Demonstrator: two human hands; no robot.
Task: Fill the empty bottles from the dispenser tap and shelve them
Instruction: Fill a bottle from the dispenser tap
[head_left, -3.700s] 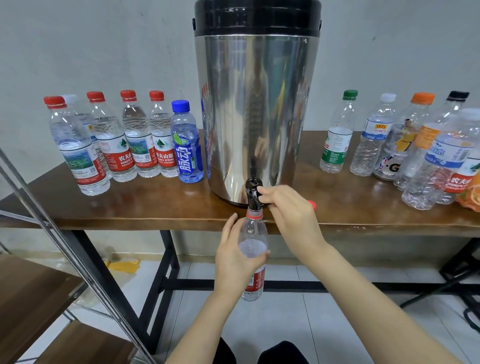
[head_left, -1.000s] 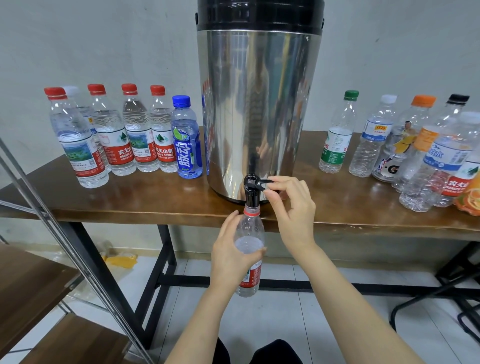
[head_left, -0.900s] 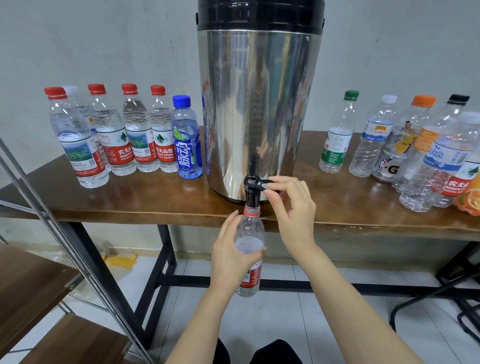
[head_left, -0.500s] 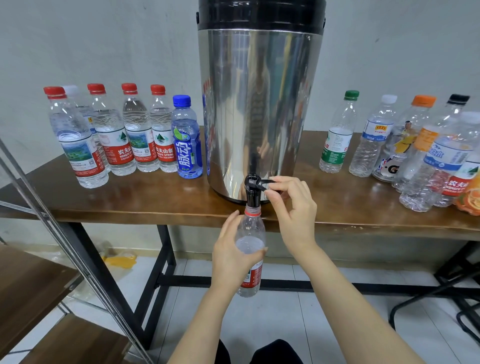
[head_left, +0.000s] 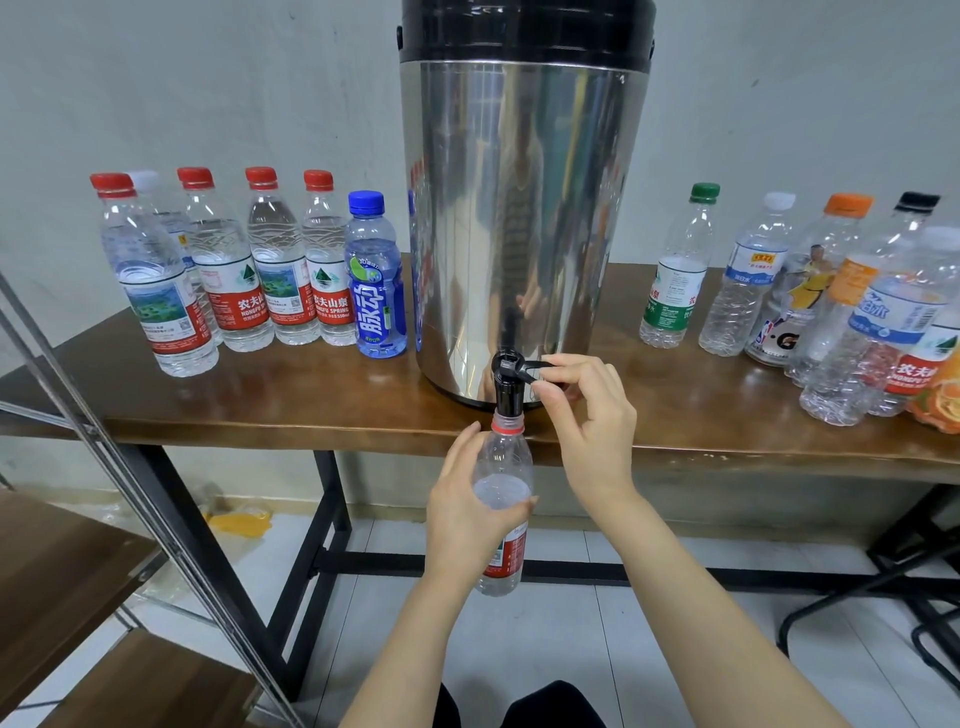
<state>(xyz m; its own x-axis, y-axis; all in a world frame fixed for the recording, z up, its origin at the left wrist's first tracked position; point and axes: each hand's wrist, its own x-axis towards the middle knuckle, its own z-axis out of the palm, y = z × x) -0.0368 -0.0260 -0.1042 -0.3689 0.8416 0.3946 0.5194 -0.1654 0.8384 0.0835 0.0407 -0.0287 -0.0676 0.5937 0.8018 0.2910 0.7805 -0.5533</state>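
— While the left hand (head_left: 467, 514) wraps the middle of the clear thin-walled plastic bottle with the red label (head_left: 503, 457), where exactly is that bottle?

— Below the edge of the brown wooden worktop (head_left: 260, 410), held in the air. Its open mouth is right under the black tap (head_left: 505, 389) of the tall steel dispenser (head_left: 519, 208). The right hand (head_left: 587, 415) pinches the tap's black lever (head_left: 524, 367) between thumb and fingertips.

— How will it handle?

— Soft walls, I'd judge. It looks partly filled, so it carries some weight, and with no cap a hard squeeze would push water out. Grip round the labelled waist, firm but not crushing; wet plastic could slip.

— Room to move?

— Open space beneath and toward the person. The worktop's edge sits just behind the neck, so lower the bottle before swinging it. The brown wooden shelf with slanted metal rails (head_left: 62, 561) is down at the left, well apart. Capped bottles (head_left: 260, 260) stand left of the dispenser, more bottles (head_left: 779, 291) to its right.
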